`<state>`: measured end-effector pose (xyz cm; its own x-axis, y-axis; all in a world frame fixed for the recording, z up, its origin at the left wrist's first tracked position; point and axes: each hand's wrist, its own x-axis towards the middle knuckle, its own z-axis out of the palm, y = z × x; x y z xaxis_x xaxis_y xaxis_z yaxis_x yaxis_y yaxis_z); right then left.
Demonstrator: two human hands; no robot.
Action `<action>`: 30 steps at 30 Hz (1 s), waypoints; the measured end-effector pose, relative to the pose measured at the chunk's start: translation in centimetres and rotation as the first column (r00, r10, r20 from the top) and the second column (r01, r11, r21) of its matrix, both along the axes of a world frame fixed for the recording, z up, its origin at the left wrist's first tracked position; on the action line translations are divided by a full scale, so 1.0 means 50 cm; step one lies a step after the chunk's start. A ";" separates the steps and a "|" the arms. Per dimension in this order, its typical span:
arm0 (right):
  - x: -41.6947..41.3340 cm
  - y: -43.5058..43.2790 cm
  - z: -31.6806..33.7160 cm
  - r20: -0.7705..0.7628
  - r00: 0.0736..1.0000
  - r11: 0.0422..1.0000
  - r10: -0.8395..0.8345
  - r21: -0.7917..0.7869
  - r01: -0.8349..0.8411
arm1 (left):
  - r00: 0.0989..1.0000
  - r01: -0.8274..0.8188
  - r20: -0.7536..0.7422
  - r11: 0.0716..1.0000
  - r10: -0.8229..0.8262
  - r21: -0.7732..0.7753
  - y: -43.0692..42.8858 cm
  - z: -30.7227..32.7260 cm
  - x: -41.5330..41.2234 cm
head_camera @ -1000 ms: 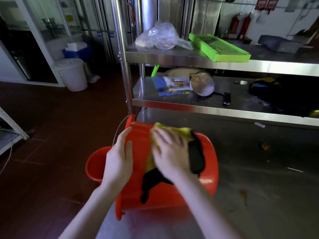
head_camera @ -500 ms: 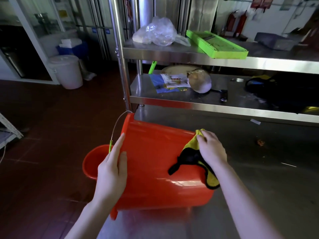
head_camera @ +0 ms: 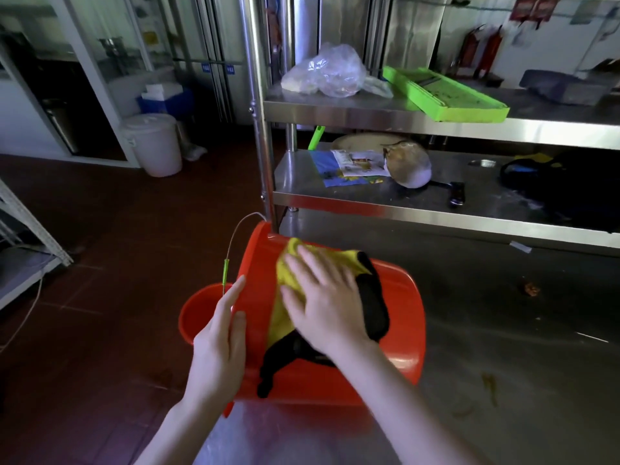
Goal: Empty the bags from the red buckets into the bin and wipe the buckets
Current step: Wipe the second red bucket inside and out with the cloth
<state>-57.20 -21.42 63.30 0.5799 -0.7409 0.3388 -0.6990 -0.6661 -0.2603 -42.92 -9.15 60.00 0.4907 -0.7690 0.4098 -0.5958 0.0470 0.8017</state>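
Note:
A red bucket (head_camera: 399,333) lies on its side at the left edge of the steel table, its wire handle arching off to the upper left. My right hand (head_camera: 323,302) presses a yellow and black cloth (head_camera: 374,305) flat against the bucket's upper side, fingers spread and straight. My left hand (head_camera: 221,340) rests flat on the bucket's left end near the rim, fingers straight, steadying it. A second red bucket (head_camera: 196,317) stands on the floor just left of the table, partly hidden behind my left hand.
The steel table (head_camera: 503,364) carries small stains and scraps at the right. Steel shelves (head_camera: 436,213) behind hold a clear plastic bag (head_camera: 327,72), a green tray (head_camera: 446,95), papers and a black bag. A white lidded bin (head_camera: 154,144) stands on the red tiled floor at far left.
My right hand has swept the cloth from the bucket's right end back left onto its upper side. The left hand stays on the bucket's left end.

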 end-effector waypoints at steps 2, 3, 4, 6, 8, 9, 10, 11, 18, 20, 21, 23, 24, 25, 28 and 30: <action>-0.048 -0.065 0.005 -0.015 0.979 0.969 -0.202 0.140 0.202 | 1.000 -0.002 -0.021 1.000 0.002 -0.002 0.008 -0.001 -0.009; -0.071 -0.099 0.008 -0.054 0.957 0.929 -0.284 0.231 0.288 | 1.000 -0.006 -0.003 1.000 0.005 -0.014 0.015 -0.003 -0.012; -0.091 -0.127 0.011 -0.105 0.935 0.880 -0.339 0.317 0.355 | 1.000 -0.004 0.021 1.000 0.004 -0.024 0.022 -0.005 -0.014; -0.106 -0.160 0.021 -0.201 0.908 0.805 -0.367 0.420 0.419 | 1.000 0.009 0.028 1.000 -0.008 -0.024 0.033 -0.007 -0.015; -0.081 -0.157 0.027 -0.227 0.915 0.827 -0.335 0.394 0.401 | 1.000 0.011 0.020 1.000 -0.010 -0.019 0.035 -0.009 -0.015; -0.055 -0.144 0.031 -0.206 0.934 0.870 -0.292 0.349 0.349 | 1.000 0.007 0.026 1.000 -0.007 -0.022 0.035 -0.010 -0.014; -0.024 -0.123 0.033 -0.165 0.960 0.919 -0.227 0.290 0.267 | 1.000 0.004 0.029 1.000 -0.004 -0.024 0.035 -0.011 -0.013; 0.008 -0.094 0.036 -0.113 0.983 0.961 -0.147 0.220 0.168 | 0.999 0.001 0.037 1.000 -0.001 -0.021 0.035 -0.012 -0.011; 0.075 0.078 -0.003 -0.012 0.995 0.992 0.097 -0.085 -0.098 | 0.994 -0.090 -0.054 0.996 0.091 0.013 0.018 0.048 0.008; 0.068 0.105 -0.019 0.007 0.995 0.990 0.102 -0.098 -0.101 | 0.985 -0.148 -0.077 0.987 0.152 0.057 -0.041 0.102 0.022; 0.067 0.120 -0.027 0.005 0.993 0.988 0.116 -0.102 -0.115 | 0.983 -0.164 -0.067 0.978 0.174 0.131 -0.079 0.128 0.029; 0.062 0.139 -0.039 -0.003 0.990 0.983 0.143 -0.114 -0.142 | 0.986 -0.155 0.002 0.924 0.164 0.349 -0.146 0.167 0.031; 0.057 0.139 -0.040 -0.002 0.989 0.982 0.150 -0.112 -0.150 | 0.986 -0.165 0.063 0.886 0.153 0.434 -0.166 0.175 0.028; 0.051 0.131 -0.037 0.000 0.987 0.982 0.158 -0.104 -0.157 | 0.980 -0.197 0.123 0.856 0.157 0.477 -0.176 0.178 0.026; 0.015 0.089 -0.022 -0.020 0.989 0.986 0.148 -0.072 -0.149 | 0.969 -0.239 0.158 0.865 0.187 0.440 -0.168 0.171 0.031; -0.040 0.050 -0.019 -0.019 0.999 0.998 0.040 -0.045 -0.041 | 0.975 -0.218 0.132 0.894 0.180 0.390 -0.151 0.162 0.034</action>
